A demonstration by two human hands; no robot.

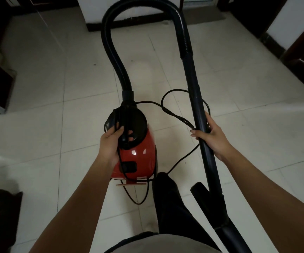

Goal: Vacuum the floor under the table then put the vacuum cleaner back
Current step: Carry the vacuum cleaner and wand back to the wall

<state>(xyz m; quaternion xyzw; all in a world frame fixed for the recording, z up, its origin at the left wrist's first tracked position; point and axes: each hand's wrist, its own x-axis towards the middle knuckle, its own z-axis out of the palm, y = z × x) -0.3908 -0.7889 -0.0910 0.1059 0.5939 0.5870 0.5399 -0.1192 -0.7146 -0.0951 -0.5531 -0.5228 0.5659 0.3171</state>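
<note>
At the middle of the floor [56, 79], gripping heavy-looking vacuum cleaner [138, 157] by top handle [126, 121] in left hand [111, 143], stiff wand [196, 99] in right hand [211, 137]

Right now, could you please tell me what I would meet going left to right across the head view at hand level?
In order: left hand → vacuum body → cord → right hand, gripping the wand.
</note>
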